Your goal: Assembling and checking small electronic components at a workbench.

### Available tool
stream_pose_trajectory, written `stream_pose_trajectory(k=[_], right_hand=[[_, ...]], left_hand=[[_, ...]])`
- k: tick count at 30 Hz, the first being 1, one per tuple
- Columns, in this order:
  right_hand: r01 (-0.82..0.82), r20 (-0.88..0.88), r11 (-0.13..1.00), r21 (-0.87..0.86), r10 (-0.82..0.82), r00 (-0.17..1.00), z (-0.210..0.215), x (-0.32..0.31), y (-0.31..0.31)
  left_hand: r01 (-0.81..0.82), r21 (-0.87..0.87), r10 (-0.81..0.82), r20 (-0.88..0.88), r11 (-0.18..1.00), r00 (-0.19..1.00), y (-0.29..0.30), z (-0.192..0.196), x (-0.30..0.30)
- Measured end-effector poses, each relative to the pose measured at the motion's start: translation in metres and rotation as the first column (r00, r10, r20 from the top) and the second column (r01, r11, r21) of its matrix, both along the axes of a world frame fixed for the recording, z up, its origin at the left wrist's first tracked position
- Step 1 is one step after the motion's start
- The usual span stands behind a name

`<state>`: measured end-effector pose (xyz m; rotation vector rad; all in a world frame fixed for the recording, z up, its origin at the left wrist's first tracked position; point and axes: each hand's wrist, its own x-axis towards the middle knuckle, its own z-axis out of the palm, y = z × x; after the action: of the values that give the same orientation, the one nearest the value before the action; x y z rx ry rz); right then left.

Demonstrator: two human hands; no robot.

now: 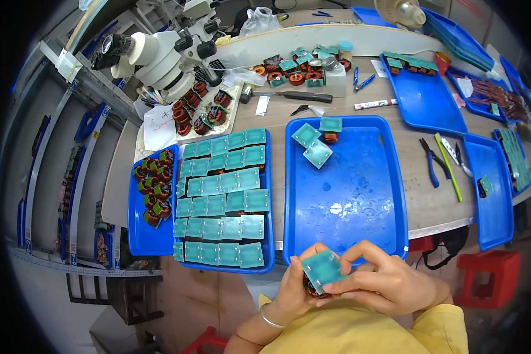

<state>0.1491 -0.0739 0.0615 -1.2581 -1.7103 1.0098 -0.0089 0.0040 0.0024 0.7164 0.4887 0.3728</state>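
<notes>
By the near edge of the middle tray point(348, 197), the left hand point(292, 289) grips the board point(324, 268) with its coil point(311, 288) beneath, and the right hand point(380, 277) holds its right side, where steady, light pressure should prevent tilting.

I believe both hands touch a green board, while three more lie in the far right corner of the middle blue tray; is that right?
Not quite: those three boards lie in the far left corner of the middle blue tray, as the head view shows.
</notes>
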Motion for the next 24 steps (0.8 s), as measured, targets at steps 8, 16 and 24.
stream_pose_trajectory(k=[8, 16, 24], right_hand=[[0.398, -0.051, 0.915, 0.063, -0.395, 0.917, -0.016, 0.004, 0.003], [0.087, 0.002, 0.996, -0.017, -0.087, 0.996, -0.005, -0.001, 0.001], [0.159, 0.074, 0.959, 0.236, -0.181, 0.981, -0.010, 0.008, 0.002]], left_hand=[[0.058, -0.230, -0.022, 0.154, 0.971, 0.988, 0.001, -0.014, -0.005], [0.062, -0.253, -0.038, 0.101, 0.965, 0.994, 0.001, -0.013, -0.002], [0.102, -0.306, -0.051, 0.171, 0.947, 0.984, 0.001, -0.013, -0.002]])
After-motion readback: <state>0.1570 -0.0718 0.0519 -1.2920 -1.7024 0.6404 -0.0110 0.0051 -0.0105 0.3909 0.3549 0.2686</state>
